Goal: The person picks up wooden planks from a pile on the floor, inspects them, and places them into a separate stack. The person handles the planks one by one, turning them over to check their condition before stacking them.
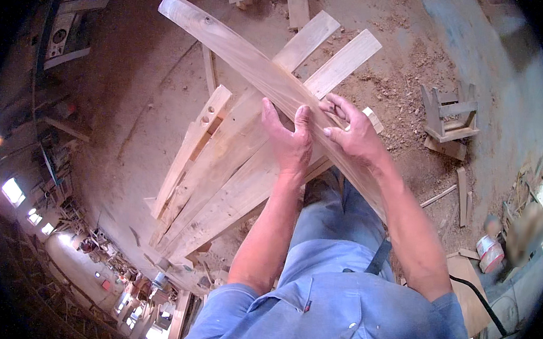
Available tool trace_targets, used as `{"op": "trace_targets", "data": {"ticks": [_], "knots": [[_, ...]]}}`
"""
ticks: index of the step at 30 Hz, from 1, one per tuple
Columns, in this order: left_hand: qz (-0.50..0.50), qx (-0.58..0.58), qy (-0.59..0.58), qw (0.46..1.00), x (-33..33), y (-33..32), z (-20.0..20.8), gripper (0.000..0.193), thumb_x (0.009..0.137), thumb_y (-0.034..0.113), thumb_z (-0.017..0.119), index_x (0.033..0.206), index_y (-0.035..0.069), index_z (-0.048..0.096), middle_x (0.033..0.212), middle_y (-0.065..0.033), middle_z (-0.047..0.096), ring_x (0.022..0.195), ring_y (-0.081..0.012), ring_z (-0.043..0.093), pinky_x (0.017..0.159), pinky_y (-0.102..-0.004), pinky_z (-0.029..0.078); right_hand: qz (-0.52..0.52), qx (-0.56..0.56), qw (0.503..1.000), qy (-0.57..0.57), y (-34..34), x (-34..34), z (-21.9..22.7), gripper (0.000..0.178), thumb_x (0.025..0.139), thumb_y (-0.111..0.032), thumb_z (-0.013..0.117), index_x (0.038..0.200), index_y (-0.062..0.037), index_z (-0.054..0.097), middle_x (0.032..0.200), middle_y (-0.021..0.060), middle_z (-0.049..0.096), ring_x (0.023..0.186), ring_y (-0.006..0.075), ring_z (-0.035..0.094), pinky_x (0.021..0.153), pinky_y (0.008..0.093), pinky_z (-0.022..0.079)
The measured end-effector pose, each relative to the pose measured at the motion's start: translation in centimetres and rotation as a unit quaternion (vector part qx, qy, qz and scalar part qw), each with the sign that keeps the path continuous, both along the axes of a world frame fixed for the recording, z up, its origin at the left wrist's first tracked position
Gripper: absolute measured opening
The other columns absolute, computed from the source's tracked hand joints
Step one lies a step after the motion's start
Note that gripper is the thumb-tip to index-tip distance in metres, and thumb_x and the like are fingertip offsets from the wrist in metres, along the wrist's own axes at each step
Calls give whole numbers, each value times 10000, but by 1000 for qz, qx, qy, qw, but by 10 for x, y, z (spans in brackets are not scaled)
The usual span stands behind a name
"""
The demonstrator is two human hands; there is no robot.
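Note:
A long pale wooden board [247,56] slants across the middle, from the upper left down toward my right thigh. My left hand [290,143] holds it at the near edge, thumb up against the wood; the other fingers are partly hidden. On the opposite edge, my right hand [357,134] grips the same board with its thumb on the wood and its fingers curled. Beneath the board lie several wide planks [222,166], fanned out lengthwise. A narrower piece with round holes [192,149] rests along their left side.
A small wooden stool frame [452,115] sits on the dusty floor at the right. Wood shavings [402,72] are scattered beyond the planks. More timber pieces [297,6] lie at the top. A red and white bucket [490,252] stands at the lower right, and clutter lines the left side.

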State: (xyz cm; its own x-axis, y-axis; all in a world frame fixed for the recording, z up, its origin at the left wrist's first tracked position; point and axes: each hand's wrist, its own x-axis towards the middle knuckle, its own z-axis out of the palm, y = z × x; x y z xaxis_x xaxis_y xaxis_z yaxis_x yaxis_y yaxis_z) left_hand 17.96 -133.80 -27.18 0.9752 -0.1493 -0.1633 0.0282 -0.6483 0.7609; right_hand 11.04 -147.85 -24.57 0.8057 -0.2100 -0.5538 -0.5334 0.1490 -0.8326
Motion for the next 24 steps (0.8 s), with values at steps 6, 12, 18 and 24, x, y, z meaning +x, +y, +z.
{"op": "trace_targets", "data": {"ticks": [6, 12, 18, 24], "knots": [[0, -10, -14, 1000, -6, 0, -12, 847, 886, 372, 688, 1439, -111, 267, 1426, -288, 377, 1338, -368, 380, 1120, -407, 300, -13, 50, 999, -5, 2, 38, -29, 695, 884, -188, 646, 1427, 85, 309, 1389, 243, 473, 1334, 292, 432, 1106, 371, 348], [-2, 10, -5, 1000, -5, 3, -8, 830, 891, 365, 675, 1431, -118, 270, 1447, -304, 341, 1366, -390, 332, 1134, -426, 271, -61, 144, 987, -21, 3, 40, -22, 714, 901, -227, 643, 1426, 102, 288, 1383, 264, 472, 1329, 289, 431, 1105, 363, 342], [-14, 13, 6, 1000, -5, 1, -6, 830, 894, 364, 668, 1437, -116, 265, 1462, -301, 335, 1380, -385, 318, 1144, -416, 257, -6, 63, 995, -79, -1, 90, -33, 807, 875, -260, 672, 1443, 111, 235, 1441, 293, 387, 1369, 316, 379, 1120, 371, 318], [-7, -9, 3, 1000, -6, 7, -12, 818, 887, 336, 683, 1430, -116, 271, 1464, -298, 324, 1379, -391, 311, 1146, -423, 247, 24, 76, 995, -55, 11, 105, -39, 789, 854, -211, 637, 1469, 66, 228, 1470, 277, 359, 1386, 336, 351, 1126, 371, 303]]}}
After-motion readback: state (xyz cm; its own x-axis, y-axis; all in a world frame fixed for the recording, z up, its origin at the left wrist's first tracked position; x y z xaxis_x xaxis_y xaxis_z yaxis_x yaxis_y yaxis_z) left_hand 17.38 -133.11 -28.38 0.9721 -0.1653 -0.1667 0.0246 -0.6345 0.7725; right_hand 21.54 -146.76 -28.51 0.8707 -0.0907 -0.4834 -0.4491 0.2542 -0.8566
